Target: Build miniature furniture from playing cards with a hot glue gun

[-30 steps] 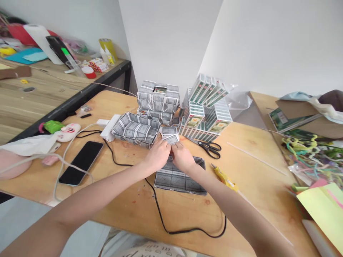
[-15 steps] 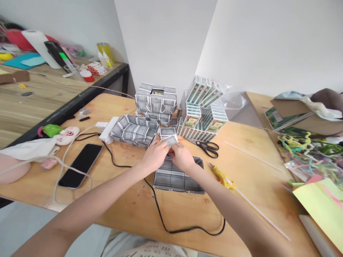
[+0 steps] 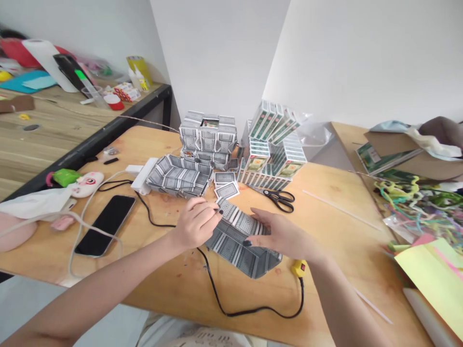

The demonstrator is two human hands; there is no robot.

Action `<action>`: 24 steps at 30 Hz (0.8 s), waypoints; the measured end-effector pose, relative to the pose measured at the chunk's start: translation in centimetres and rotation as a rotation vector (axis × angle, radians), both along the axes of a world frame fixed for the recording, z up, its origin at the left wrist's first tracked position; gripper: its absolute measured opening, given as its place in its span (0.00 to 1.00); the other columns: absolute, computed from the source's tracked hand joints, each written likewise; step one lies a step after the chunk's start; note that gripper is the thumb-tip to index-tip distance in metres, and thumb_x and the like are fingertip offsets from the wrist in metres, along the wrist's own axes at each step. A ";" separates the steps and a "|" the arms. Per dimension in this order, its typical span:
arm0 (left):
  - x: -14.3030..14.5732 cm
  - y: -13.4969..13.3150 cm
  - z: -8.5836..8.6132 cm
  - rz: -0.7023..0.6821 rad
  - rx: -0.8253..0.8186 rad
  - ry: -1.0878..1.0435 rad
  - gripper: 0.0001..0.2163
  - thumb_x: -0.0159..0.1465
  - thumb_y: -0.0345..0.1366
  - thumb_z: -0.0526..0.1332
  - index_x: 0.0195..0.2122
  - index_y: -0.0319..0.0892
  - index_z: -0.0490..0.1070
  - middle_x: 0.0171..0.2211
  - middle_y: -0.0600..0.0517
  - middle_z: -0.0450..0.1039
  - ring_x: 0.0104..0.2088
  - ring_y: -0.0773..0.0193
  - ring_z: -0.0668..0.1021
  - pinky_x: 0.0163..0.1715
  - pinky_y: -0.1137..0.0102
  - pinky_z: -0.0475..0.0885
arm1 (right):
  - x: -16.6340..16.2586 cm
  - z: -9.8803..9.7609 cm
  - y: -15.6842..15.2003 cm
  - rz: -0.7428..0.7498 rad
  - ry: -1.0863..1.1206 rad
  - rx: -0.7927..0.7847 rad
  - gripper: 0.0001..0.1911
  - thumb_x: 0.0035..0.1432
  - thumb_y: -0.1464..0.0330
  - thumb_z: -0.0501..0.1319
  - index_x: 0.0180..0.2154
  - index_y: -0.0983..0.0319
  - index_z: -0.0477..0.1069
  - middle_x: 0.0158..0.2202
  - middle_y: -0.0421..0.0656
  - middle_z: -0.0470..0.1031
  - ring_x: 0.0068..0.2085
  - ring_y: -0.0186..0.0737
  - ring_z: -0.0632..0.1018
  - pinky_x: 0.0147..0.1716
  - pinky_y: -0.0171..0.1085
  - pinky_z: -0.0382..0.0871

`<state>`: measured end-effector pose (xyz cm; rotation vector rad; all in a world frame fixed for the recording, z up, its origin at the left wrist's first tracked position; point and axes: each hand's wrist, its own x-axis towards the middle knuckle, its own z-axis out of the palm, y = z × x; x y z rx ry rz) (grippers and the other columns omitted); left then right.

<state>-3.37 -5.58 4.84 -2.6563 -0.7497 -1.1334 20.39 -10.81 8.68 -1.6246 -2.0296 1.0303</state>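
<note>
An open box made of grey-patterned playing cards [image 3: 235, 248] lies tilted in front of me, its cavity toward me. My left hand [image 3: 198, 225] is closed at the box's left end, fingertips pinched at its upper corner; whatever else is inside that fist is hidden. My right hand [image 3: 280, 235] grips the far wall near the right end, thumb on the inner side and fingers behind. Loose playing cards [image 3: 227, 190] lie just beyond the box. A second open card tray [image 3: 179, 176] sits behind my left hand.
A closed card-covered block [image 3: 208, 132] and stacked green-white card packs [image 3: 269, 154] stand at the back. Scissors [image 3: 280, 198], a partly hidden yellow glue gun [image 3: 299, 268] with a black cord, a phone [image 3: 105, 225] and a white power strip [image 3: 143, 176] lie around.
My hands have moved from the loose cards down to the open box and spread apart. The box has turned and tilted. My right arm now covers most of the glue gun.
</note>
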 end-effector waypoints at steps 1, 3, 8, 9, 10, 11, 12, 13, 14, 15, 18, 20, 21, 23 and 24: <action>-0.2 0.1 -0.2 -0.016 0.002 0.004 0.09 0.61 0.23 0.54 0.29 0.43 0.69 0.24 0.55 0.72 0.37 0.65 0.78 0.42 0.64 0.66 | -0.1 0.1 0.1 -0.002 0.043 -0.030 0.30 0.49 0.55 0.64 0.51 0.63 0.66 0.47 0.51 0.74 0.44 0.48 0.76 0.39 0.42 0.71; -0.7 0.4 -0.5 -0.054 0.012 0.020 0.09 0.61 0.24 0.55 0.32 0.44 0.71 0.27 0.54 0.75 0.39 0.63 0.78 0.43 0.63 0.66 | -0.6 0.2 0.4 -0.015 0.085 -0.057 0.23 0.50 0.58 0.63 0.47 0.61 0.70 0.43 0.46 0.77 0.41 0.46 0.77 0.37 0.40 0.71; -1.6 0.9 1.3 -0.096 -0.085 0.133 0.08 0.61 0.25 0.56 0.35 0.45 0.71 0.31 0.53 0.75 0.42 0.62 0.76 0.46 0.62 0.67 | -2.3 0.5 0.1 -0.140 0.012 0.036 0.17 0.45 0.64 0.65 0.41 0.59 0.74 0.36 0.42 0.78 0.36 0.44 0.77 0.34 0.39 0.70; -1.7 1.0 2.1 -0.091 -0.154 0.151 0.07 0.60 0.26 0.57 0.35 0.44 0.71 0.32 0.52 0.75 0.43 0.62 0.76 0.46 0.63 0.68 | -2.6 0.7 -0.1 -0.158 -0.015 0.069 0.17 0.44 0.64 0.66 0.40 0.59 0.74 0.36 0.43 0.78 0.35 0.44 0.77 0.34 0.39 0.70; -1.8 1.0 2.9 -0.088 -0.228 0.161 0.07 0.60 0.27 0.58 0.36 0.44 0.71 0.35 0.51 0.74 0.44 0.61 0.75 0.46 0.63 0.68 | -2.9 0.8 -0.3 -0.167 -0.043 0.108 0.18 0.43 0.65 0.67 0.39 0.59 0.74 0.37 0.43 0.78 0.35 0.45 0.77 0.33 0.39 0.70; -1.8 1.1 3.7 -0.091 -0.304 0.197 0.08 0.59 0.29 0.59 0.40 0.44 0.71 0.40 0.50 0.73 0.46 0.60 0.73 0.48 0.63 0.68 | -3.1 1.0 -0.5 -0.166 -0.072 0.151 0.18 0.42 0.65 0.67 0.39 0.60 0.74 0.37 0.45 0.78 0.35 0.45 0.77 0.33 0.39 0.70; -1.8 1.2 4.5 -0.085 -0.373 0.231 0.13 0.57 0.30 0.61 0.45 0.44 0.69 0.45 0.49 0.71 0.49 0.58 0.72 0.50 0.62 0.66 | -3.4 1.2 -0.6 -0.160 -0.101 0.197 0.19 0.41 0.66 0.67 0.39 0.60 0.73 0.38 0.46 0.78 0.36 0.46 0.77 0.33 0.40 0.70; -1.7 1.4 5.2 -0.074 -0.423 0.262 0.19 0.56 0.32 0.63 0.50 0.44 0.66 0.50 0.47 0.69 0.51 0.57 0.70 0.52 0.61 0.65 | -3.6 1.3 -0.7 -0.153 -0.130 0.242 0.19 0.41 0.66 0.67 0.40 0.60 0.73 0.39 0.47 0.77 0.37 0.47 0.77 0.34 0.40 0.70; -1.7 1.6 5.6 -0.071 -0.465 0.292 0.25 0.54 0.34 0.64 0.54 0.44 0.62 0.53 0.47 0.66 0.53 0.56 0.69 0.53 0.61 0.65 | -3.8 1.5 -0.8 -0.138 -0.158 0.277 0.20 0.41 0.66 0.67 0.40 0.60 0.72 0.40 0.48 0.77 0.38 0.48 0.76 0.34 0.41 0.70; -1.6 1.8 6.0 -0.079 -0.499 0.325 0.30 0.53 0.35 0.65 0.57 0.44 0.59 0.56 0.46 0.64 0.55 0.55 0.67 0.54 0.60 0.64 | -4.0 1.7 -0.8 -0.123 -0.185 0.300 0.21 0.42 0.66 0.67 0.41 0.60 0.72 0.42 0.48 0.76 0.39 0.48 0.76 0.36 0.42 0.70; -1.3 2.4 6.1 -0.124 -0.590 0.419 0.30 0.52 0.35 0.65 0.57 0.47 0.59 0.56 0.49 0.65 0.55 0.55 0.68 0.54 0.61 0.63 | -4.3 2.1 -0.7 -0.092 -0.247 0.305 0.21 0.44 0.66 0.65 0.44 0.61 0.70 0.44 0.49 0.75 0.42 0.48 0.75 0.40 0.43 0.69; -1.1 2.5 5.8 -0.132 -0.645 0.438 0.26 0.53 0.33 0.63 0.54 0.47 0.63 0.54 0.50 0.68 0.53 0.57 0.70 0.53 0.63 0.64 | -4.3 2.2 -0.7 -0.085 -0.263 0.292 0.22 0.45 0.66 0.64 0.45 0.61 0.70 0.44 0.48 0.75 0.43 0.48 0.75 0.42 0.44 0.69; -1.0 2.4 5.6 -0.128 -0.663 0.430 0.25 0.53 0.32 0.63 0.53 0.47 0.65 0.54 0.51 0.68 0.52 0.57 0.71 0.53 0.63 0.65 | -4.3 2.2 -0.7 -0.089 -0.264 0.288 0.22 0.45 0.66 0.64 0.45 0.61 0.70 0.44 0.48 0.75 0.43 0.48 0.75 0.43 0.44 0.68; -0.8 2.3 5.3 -0.118 -0.681 0.398 0.25 0.52 0.29 0.61 0.52 0.47 0.66 0.53 0.51 0.69 0.52 0.57 0.72 0.53 0.64 0.65 | -4.1 2.0 -0.6 -0.090 -0.255 0.280 0.23 0.45 0.66 0.64 0.46 0.61 0.70 0.44 0.48 0.75 0.43 0.48 0.75 0.44 0.44 0.68; -0.7 2.2 5.2 -0.114 -0.689 0.382 0.25 0.51 0.28 0.61 0.52 0.47 0.66 0.53 0.51 0.68 0.52 0.57 0.71 0.53 0.64 0.64 | -3.9 1.9 -0.5 -0.086 -0.245 0.278 0.23 0.45 0.67 0.64 0.47 0.62 0.70 0.44 0.48 0.75 0.43 0.48 0.75 0.44 0.44 0.68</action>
